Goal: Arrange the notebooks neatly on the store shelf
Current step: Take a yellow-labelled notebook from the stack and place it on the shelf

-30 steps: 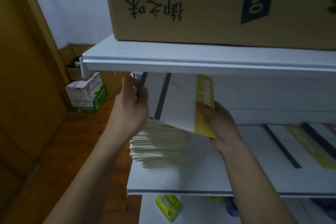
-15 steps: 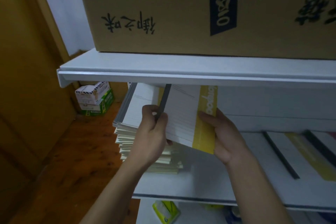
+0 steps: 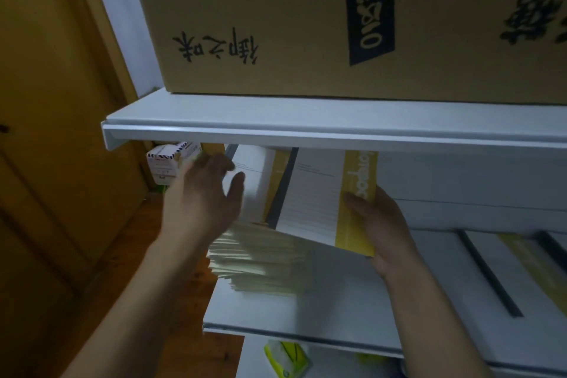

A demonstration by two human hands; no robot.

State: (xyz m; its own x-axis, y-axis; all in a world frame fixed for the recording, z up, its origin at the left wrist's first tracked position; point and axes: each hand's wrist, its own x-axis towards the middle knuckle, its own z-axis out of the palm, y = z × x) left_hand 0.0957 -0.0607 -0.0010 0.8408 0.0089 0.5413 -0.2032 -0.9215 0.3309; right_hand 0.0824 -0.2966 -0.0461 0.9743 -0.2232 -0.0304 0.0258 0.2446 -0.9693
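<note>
A stack of notebooks (image 3: 260,258) lies at the left end of the white store shelf (image 3: 337,313), pale page edges facing me. My right hand (image 3: 377,224) grips a white notebook (image 3: 313,202) with a yellow band and a dark spine, tilted up above the stack. Behind it another white and yellow notebook (image 3: 257,184) stands tilted. My left hand (image 3: 202,196) is blurred, fingers spread, beside that notebook's left edge, holding nothing that I can see. More notebooks (image 3: 506,267) lie flat on the shelf at the right.
A large cardboard box (image 3: 306,18) sits on the upper shelf board (image 3: 276,126), just over my hands. Small boxes (image 3: 168,166) stand on the wooden floor at the left by a wooden door (image 3: 46,132). A yellow-green pack (image 3: 285,359) lies on the shelf below.
My left hand has let go of the dark spine and swung left, fingers spread. My right hand still holds the yellow-banded notebook. The view has shifted slightly.
</note>
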